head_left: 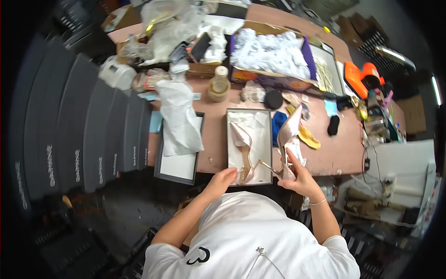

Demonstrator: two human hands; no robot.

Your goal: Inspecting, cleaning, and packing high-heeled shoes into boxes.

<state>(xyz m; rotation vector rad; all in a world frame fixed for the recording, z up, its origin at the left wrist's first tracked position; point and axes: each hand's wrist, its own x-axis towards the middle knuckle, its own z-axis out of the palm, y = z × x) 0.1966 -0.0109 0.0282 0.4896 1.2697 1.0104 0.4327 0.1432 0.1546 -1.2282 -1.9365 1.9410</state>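
A pale pink high-heeled shoe (290, 125) stands just right of a shoe box, its pointed toe facing away from me. My right hand (302, 179) is closed round the heel end of that shoe, whose thin stiletto heel reaches left over the box edge. Inside the open grey shoe box (229, 139), on white paper, lies a matching shoe (246, 153) with small ornaments at its heel end. My left hand (222, 182) is at the near left corner of the box, fingers stretched out beside that shoe's heel end. Whether it touches the box or shoe I cannot tell.
Left of the box is a grey box lid (179, 167) with white tissue paper (179, 121) over it. Behind stand a bottle (219, 84) and a purple carton (272, 81) of crumpled white paper. Stacked grey shoe boxes (83, 125) line the left; yellow and blue cloths (308, 138) lie right.
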